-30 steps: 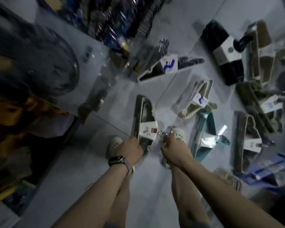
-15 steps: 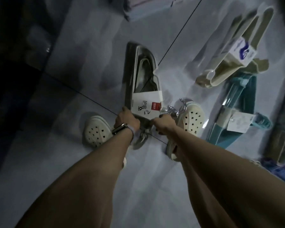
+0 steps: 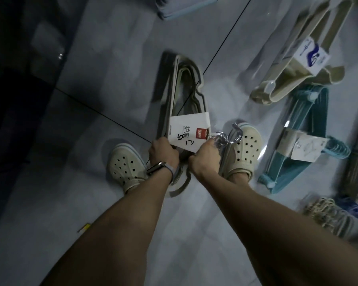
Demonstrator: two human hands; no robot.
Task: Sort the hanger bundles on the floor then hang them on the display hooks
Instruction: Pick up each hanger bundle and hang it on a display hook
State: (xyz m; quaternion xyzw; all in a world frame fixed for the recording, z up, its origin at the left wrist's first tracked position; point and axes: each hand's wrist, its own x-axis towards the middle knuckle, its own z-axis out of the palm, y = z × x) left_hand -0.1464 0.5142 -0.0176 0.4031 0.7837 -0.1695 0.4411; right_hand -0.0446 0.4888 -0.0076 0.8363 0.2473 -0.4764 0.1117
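Both hands close on the grey bundle (image 3: 172,96) of slim, matte, notch-shouldered hangers that lies on the glossy tiled floor (image 3: 116,79) between two perforated pale clogs (image 3: 126,168). The left hand (image 3: 163,154), a watch at its wrist, has its grip curled round the bundle's near end beside the white paper card (image 3: 189,129). The right hand's (image 3: 205,159) grip is wrapped round the neck under the shiny chrome hooks (image 3: 227,137). Whether the bundle has left the floor is hard to judge in this dim light. To the right lie a beige bundle (image 3: 293,83) and a fuzzy teal bundle (image 3: 310,112), both film-wrapped. Against half a second ago, hands and bundle sit almost unchanged. A second ago the view was wider and blurred.
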